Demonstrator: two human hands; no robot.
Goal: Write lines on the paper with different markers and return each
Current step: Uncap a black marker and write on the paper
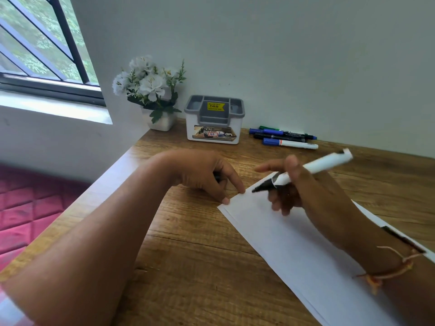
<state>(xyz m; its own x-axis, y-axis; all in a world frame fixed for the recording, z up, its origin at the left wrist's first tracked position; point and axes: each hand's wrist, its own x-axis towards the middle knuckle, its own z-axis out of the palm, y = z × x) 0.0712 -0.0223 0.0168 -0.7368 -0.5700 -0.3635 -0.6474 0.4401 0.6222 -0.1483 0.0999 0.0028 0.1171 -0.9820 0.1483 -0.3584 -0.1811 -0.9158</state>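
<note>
A white sheet of paper (pixel 289 238) lies slanted on the wooden desk (pixel 188 255). My right hand (pixel 303 191) grips an uncapped white marker with a black tip (pixel 313 168); the tip hovers just above the paper's far corner. My left hand (pixel 202 175) rests at the paper's left corner with two fingertips touching its edge, and something dark, possibly the marker's cap, is curled in its palm. Several capped markers (pixel 283 137), blue, green and black, lie in a group at the back of the desk by the wall.
A white and grey pen organiser (pixel 214 121) stands at the back of the desk. A small pot of white flowers (pixel 153 90) sits left of it in the corner. The desk's left edge drops to a red quilted surface (pixel 26 208).
</note>
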